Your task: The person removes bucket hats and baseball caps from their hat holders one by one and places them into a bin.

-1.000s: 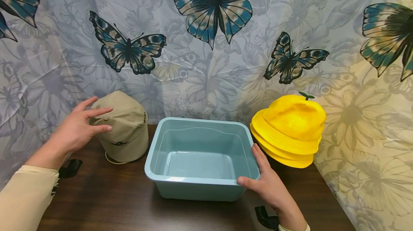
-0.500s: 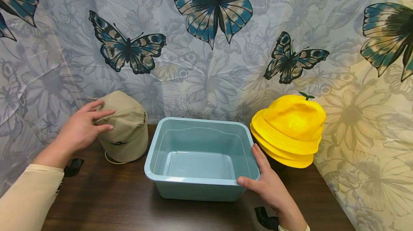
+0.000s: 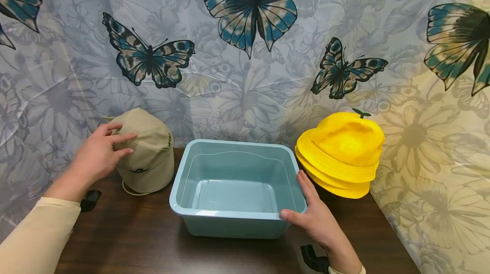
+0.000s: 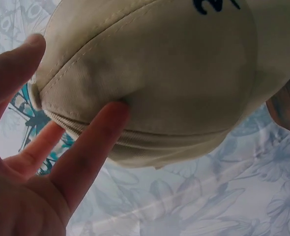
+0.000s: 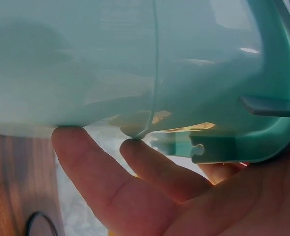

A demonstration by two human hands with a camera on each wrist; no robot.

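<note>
A beige baseball cap (image 3: 147,148) stands crown up on the table at the left, with dark lettering on it. My left hand (image 3: 97,152) touches the side of its crown, fingers spread and fairly straight. In the left wrist view one fingertip (image 4: 118,108) presses into the fabric beside a seam, while another digit lies near the top button. A pale blue-green plastic basin (image 3: 237,214) sits mid-table with nothing inside. My right hand (image 3: 315,210) holds its near right corner, the thumb over the front rim and the fingers along the outer right wall.
Yellow bucket hats (image 3: 340,150), stacked and topped by a green sprout, stand right of the basin against the back. A butterfly-patterned cloth (image 3: 237,95) hangs close behind everything and along the right. The dark wooden table (image 3: 145,240) runs toward me.
My left hand has moved slightly right and further onto the cap's crown. My right hand keeps its place at the basin corner. The cap, basin and hats stay put.
</note>
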